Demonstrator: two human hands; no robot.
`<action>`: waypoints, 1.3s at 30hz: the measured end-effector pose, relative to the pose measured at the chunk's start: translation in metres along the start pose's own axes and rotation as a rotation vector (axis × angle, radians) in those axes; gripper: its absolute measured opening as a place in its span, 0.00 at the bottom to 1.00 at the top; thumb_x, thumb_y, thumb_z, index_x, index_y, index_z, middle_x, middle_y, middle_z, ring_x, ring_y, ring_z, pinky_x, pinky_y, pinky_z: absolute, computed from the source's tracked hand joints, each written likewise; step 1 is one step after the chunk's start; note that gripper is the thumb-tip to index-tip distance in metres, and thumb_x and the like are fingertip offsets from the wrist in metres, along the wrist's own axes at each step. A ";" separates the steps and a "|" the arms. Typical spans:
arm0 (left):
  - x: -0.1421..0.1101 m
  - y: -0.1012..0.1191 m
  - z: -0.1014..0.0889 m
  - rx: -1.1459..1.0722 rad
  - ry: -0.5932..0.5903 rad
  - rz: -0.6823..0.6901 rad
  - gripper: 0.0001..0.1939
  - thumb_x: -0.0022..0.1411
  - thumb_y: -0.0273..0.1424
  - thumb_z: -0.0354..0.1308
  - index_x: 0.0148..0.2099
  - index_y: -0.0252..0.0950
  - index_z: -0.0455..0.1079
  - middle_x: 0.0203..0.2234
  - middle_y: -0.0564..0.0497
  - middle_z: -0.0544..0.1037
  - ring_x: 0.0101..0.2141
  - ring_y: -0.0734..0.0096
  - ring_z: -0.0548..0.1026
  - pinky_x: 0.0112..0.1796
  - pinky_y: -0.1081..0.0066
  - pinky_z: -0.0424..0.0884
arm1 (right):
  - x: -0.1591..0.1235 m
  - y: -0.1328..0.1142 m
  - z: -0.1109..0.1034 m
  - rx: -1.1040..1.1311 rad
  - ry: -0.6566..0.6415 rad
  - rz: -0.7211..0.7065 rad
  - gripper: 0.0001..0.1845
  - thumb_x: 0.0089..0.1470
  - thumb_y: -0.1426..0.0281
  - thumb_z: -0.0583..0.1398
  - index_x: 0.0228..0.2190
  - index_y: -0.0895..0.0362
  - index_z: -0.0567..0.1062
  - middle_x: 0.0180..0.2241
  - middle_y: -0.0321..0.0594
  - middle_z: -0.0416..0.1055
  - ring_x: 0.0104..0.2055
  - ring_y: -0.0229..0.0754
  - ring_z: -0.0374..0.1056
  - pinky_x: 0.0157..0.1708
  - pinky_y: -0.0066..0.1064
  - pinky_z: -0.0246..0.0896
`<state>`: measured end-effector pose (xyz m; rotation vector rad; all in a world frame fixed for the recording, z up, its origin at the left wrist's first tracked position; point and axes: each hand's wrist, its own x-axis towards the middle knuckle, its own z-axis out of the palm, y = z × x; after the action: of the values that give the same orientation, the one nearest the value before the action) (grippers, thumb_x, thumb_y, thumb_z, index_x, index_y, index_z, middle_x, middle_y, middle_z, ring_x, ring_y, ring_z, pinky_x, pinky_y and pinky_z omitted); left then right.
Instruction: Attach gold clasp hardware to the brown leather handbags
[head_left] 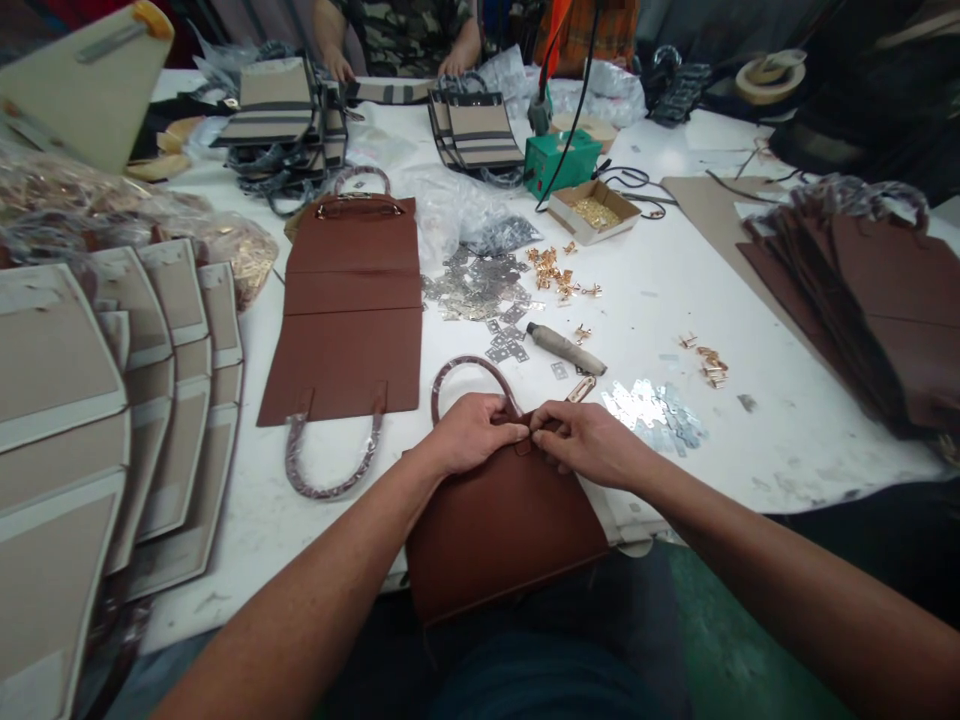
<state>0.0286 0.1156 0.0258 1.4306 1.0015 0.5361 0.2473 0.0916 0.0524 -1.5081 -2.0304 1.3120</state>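
Observation:
A brown bag panel (510,545) hangs over the table's front edge toward my lap. My left hand (472,435) grips its upper edge, thumb lying on the outer face beside the base of a wrapped handle (461,370). My right hand (577,438) is closed in a pinch at that edge, fingertips almost meeting my left thumb; what lies between them is too small to make out. A gold metal strap piece (581,389) sticks up just behind my right hand. Another brown bag piece (349,350) with wrapped handles lies flat to the left.
Flat metal plates (484,285), gold fittings (551,272), a wrapped rod-like tool (566,348) and shiny strips (652,412) lie beyond my hands. Stacked panels (176,400) stand left, brown bags (892,300) right. A green box (559,162) and co-worker's hands (457,65) are across the table.

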 end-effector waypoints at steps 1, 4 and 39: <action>0.000 0.000 0.000 -0.024 -0.004 0.004 0.13 0.57 0.36 0.64 0.41 0.33 0.79 0.35 0.48 0.84 0.37 0.61 0.80 0.41 0.68 0.73 | 0.001 0.001 0.002 0.020 0.010 0.009 0.04 0.59 0.66 0.59 0.35 0.51 0.75 0.21 0.29 0.72 0.22 0.38 0.71 0.25 0.28 0.61; 0.000 -0.001 -0.002 -0.053 -0.017 0.005 0.12 0.57 0.36 0.65 0.40 0.33 0.78 0.35 0.48 0.84 0.37 0.61 0.80 0.42 0.67 0.73 | 0.003 0.004 0.009 0.092 0.052 0.053 0.04 0.59 0.66 0.60 0.37 0.50 0.74 0.24 0.30 0.74 0.23 0.38 0.72 0.25 0.29 0.64; -0.091 -0.016 0.061 0.739 0.488 0.295 0.15 0.65 0.34 0.58 0.53 0.42 0.76 0.56 0.41 0.77 0.59 0.47 0.71 0.65 0.41 0.62 | 0.077 0.040 -0.104 -0.500 0.550 0.155 0.21 0.62 0.56 0.59 0.48 0.53 0.82 0.52 0.47 0.76 0.50 0.51 0.73 0.39 0.35 0.63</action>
<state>0.0279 0.0051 0.0235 2.1880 1.4780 0.8027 0.3111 0.2114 0.0557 -1.9899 -1.9608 0.3465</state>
